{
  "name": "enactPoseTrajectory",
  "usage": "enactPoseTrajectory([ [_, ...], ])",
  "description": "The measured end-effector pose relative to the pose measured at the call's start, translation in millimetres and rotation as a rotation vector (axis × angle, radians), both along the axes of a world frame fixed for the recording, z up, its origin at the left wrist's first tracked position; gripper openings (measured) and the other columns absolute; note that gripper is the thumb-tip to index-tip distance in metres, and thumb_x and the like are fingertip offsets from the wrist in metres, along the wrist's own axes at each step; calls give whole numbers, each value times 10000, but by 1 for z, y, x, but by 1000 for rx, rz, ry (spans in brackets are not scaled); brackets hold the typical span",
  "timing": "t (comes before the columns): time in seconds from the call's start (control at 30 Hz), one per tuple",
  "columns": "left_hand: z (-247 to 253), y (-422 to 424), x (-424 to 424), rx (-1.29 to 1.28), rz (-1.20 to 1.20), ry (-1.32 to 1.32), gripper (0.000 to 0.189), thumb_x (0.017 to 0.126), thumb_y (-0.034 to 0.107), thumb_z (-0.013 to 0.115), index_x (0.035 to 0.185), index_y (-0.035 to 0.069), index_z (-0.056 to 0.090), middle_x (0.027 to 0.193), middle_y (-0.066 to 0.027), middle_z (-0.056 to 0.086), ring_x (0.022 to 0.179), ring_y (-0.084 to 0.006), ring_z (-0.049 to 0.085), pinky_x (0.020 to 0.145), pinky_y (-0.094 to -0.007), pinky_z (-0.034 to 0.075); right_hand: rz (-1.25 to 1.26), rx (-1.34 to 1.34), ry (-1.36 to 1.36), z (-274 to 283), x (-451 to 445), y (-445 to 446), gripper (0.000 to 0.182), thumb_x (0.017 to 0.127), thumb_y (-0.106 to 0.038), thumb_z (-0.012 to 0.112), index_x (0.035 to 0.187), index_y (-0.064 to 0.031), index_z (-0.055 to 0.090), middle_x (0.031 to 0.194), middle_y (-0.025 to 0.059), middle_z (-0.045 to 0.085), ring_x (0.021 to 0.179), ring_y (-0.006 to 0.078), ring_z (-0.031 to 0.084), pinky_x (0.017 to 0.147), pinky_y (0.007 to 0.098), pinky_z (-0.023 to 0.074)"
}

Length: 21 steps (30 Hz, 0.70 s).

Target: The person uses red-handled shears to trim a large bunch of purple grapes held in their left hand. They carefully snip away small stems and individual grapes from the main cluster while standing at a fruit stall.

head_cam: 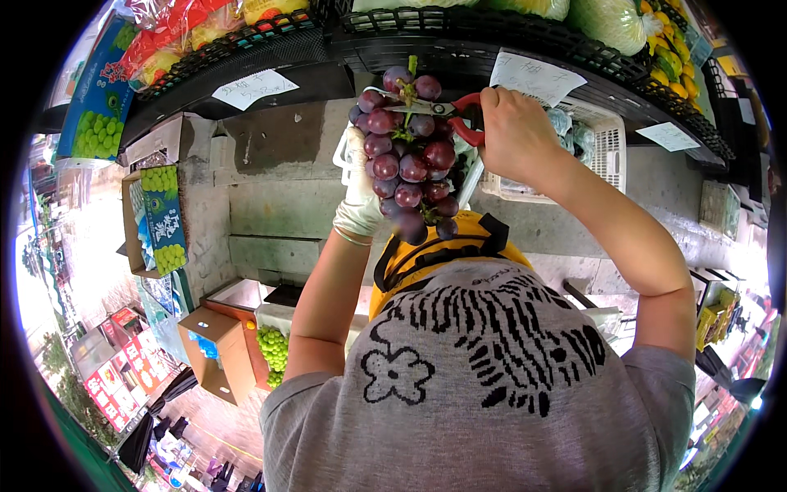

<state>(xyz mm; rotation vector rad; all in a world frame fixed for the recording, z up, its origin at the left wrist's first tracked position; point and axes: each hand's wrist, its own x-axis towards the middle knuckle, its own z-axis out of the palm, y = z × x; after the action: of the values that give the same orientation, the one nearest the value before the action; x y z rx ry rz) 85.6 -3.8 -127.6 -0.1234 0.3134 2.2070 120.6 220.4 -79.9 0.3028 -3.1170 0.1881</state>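
Note:
A bunch of red-purple grapes [412, 166] hangs before me at the upper middle, its green stem at the top. My left hand [359, 190], in a whitish glove, is behind the bunch's left side and supports it; most of its fingers are hidden by the grapes. Bare, my right hand [519, 132] grips the red handles of a pair of scissors [468, 117]. The metal blades reach leftward in among the upper grapes, close to the stem; whether they touch it I cannot tell.
Black plastic crates [492, 27] of wrapped produce line the far edge, with handwritten paper signs [538, 77]. A white plastic basket [609, 141] is below them. Grape cartons [163, 221] stand at the left, near an open cardboard box [224, 357] and green grapes [272, 350].

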Motion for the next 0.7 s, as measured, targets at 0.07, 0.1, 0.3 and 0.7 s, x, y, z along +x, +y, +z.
enactPoseTrajectory([
  [0.07, 2, 2, -1, 42, -26, 5, 686, 980, 670, 381, 1442, 164, 400, 1331, -132, 547, 1109, -294, 617, 885, -434, 583, 21, -23, -3, 3, -1, 2, 298, 719, -91, 617, 972, 49, 549, 876, 204, 665, 824, 342, 675, 725, 415, 557],
  [0.1, 3, 2, 0, 56, -18, -26, 685, 982, 669, 374, 1446, 165, 398, 1342, -133, 541, 1121, -296, 612, 899, -441, 578, 30, -35, -6, 5, -1, 2, 292, 720, -93, 622, 963, 48, 545, 850, 202, 671, 804, 347, 683, 713, 418, 561],
  [0.3, -2, 2, 2, -223, 66, 24, 730, 978, 693, 330, 1492, 175, 355, 1448, -151, 462, 1275, -327, 519, 1009, -495, 510, 35, -114, -130, 12, 2, 2, 298, 734, -118, 670, 932, 46, 518, 700, 193, 667, 699, 374, 705, 626, 434, 574],
  [0.7, -3, -16, 11, -429, 36, 277, 1052, 828, 901, 172, 1564, 155, 267, 1572, -133, 346, 1415, -329, 383, 1178, -487, 322, -155, -841, -44, 28, 18, -17, 411, 829, -142, 767, 1190, -19, 613, 903, 81, 675, 801, 150, 652, 712, 299, 522],
])
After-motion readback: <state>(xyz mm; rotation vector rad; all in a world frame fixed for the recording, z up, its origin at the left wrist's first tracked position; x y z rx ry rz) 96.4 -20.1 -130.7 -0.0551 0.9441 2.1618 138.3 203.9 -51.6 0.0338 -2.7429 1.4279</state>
